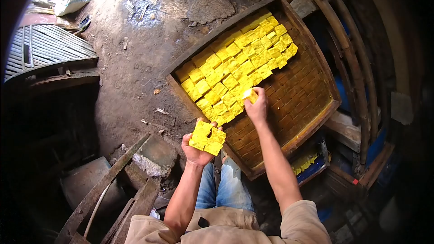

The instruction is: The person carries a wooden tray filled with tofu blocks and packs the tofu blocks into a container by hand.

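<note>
On the upturned palm of my left hand (194, 153) rests a small cluster of yellow tofu blocks (212, 145), with the fingers curled around its edges. A dark gap shows between some of these blocks. My right hand (258, 108) pinches a single yellow tofu block (249, 94) over the wooden tray (294, 122). Rows of yellow tofu (230, 81) lie close together across the far and left part of that tray. The right hand is just at the near edge of these rows. The woven slat bottom shows on the tray's right side.
A second tray holding yellow pieces (305, 163) sits lower, at the right. Bamboo poles (348, 49) rise along the right side. Wooden planks (108, 185) and a concrete block (156, 153) are at lower left. A slatted bamboo rack (49, 47) stands at far left on the dirt floor (131, 63).
</note>
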Available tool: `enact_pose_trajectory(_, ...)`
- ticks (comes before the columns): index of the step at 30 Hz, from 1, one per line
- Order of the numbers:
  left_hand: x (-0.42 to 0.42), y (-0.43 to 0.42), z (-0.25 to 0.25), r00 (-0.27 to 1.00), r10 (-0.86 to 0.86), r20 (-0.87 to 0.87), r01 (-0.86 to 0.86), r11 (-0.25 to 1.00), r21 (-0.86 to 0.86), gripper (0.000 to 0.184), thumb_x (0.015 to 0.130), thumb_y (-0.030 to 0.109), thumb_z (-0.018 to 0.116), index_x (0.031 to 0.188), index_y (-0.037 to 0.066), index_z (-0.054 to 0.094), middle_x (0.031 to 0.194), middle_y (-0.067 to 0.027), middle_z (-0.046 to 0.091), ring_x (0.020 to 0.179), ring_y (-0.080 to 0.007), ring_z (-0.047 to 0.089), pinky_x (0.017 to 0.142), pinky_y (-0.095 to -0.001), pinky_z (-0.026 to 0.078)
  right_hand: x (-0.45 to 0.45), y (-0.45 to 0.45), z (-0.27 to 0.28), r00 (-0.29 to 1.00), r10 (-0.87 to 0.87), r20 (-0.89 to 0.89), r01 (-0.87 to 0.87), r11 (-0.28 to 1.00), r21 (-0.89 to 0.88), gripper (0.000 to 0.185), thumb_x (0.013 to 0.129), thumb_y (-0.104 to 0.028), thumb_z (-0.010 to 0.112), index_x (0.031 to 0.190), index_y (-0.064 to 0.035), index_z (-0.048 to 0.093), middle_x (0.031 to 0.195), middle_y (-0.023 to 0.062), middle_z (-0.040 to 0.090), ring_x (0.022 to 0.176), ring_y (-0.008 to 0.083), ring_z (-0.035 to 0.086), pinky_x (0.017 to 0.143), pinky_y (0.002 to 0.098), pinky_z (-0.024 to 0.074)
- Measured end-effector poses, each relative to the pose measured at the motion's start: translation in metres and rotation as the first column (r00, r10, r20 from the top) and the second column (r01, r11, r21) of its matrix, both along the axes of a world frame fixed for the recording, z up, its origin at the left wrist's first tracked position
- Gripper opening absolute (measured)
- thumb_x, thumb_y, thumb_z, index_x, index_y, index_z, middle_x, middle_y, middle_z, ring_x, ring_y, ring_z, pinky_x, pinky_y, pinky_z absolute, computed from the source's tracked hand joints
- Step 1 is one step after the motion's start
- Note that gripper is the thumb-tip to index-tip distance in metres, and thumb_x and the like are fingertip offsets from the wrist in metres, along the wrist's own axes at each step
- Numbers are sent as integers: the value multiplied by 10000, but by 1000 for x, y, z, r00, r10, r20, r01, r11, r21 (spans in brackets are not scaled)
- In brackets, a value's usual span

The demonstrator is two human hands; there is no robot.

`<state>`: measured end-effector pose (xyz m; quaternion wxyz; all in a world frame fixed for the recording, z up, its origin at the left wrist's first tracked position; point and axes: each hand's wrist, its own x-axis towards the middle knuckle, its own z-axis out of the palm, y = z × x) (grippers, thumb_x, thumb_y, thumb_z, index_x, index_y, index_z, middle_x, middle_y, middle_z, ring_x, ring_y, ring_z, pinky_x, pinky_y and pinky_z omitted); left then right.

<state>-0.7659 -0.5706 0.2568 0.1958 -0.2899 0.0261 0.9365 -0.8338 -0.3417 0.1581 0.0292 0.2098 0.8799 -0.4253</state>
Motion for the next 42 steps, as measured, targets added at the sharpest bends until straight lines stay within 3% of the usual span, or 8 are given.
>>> enact_pose_trajectory(5,-1,-7,0,999,-6,-53,8,999,33,521,781,409,590,1258,209,540,1210,-159,528,1162,-382,493,993,-568,402,-3,42,19,972,-173,158,233,647,-726,469,724,-22,612,1177,2,496,1022,82,594,882,147,593,789,263,497)
enact_pose_trajectory(9,2,-6,-2,1000,11,13,-11,1000,14,552,776,415,585,1275,181,553,1270,-178,542,1187,-407,499,1019,-580,390,4,11,25,988,-78,133,147,740,-657,454,743,-23,591,1192,40,566,1028,90,633,879,140,613,786,248,500)
enact_pose_trajectory(16,6,-13,-6,995,-100,-14,100,994,-41,608,829,402,570,1370,138,487,1362,-200,513,1242,-431,477,1064,-597,351,21,-30,2,947,134,290,-194,963,188,619,864,-220,491,1432,-2,374,1529,230,239,1416,375,236,1143,444,255)
enact_pose_trajectory(24,-18,-7,-11,945,-311,101,307,950,53,681,892,643,424,1363,155,488,1284,-170,579,1120,-398,581,949,-626,429,10,-4,-2,920,393,-3,-392,919,30,549,674,-163,703,1195,-116,537,1025,117,537,947,265,580,841,404,505)
enact_pose_trajectory(26,-27,-2,-16,928,-355,109,351,935,59,624,893,534,449,1343,106,507,1257,-163,600,1092,-381,598,948,-612,437,0,23,1,961,240,139,-94,754,-651,491,697,-160,708,1156,-74,554,1012,83,589,919,194,600,850,344,509)
enact_pose_trajectory(30,-38,11,-22,843,-505,184,506,861,43,510,957,436,437,1323,90,521,1226,-137,625,1060,-317,628,951,-567,460,5,-13,118,976,171,-133,-205,532,-822,564,654,-79,766,1158,-60,514,1104,87,569,1038,184,572,941,318,477)
enact_pose_trajectory(38,-29,8,-17,820,-562,105,479,776,412,603,863,615,510,1177,104,581,1096,-179,631,997,-340,631,884,-486,526,30,-54,143,415,856,-308,-901,433,-13,498,643,-171,799,1106,-117,621,1207,139,549,1161,340,543,997,418,433)
enact_pose_trajectory(42,4,-12,-18,833,-513,210,469,854,224,539,819,372,541,1267,73,545,1173,-205,618,1007,-391,623,882,-584,501,35,-34,100,855,426,-294,-511,787,-346,428,782,-127,708,1180,-1,614,1211,175,626,1172,342,562,1051,438,404)
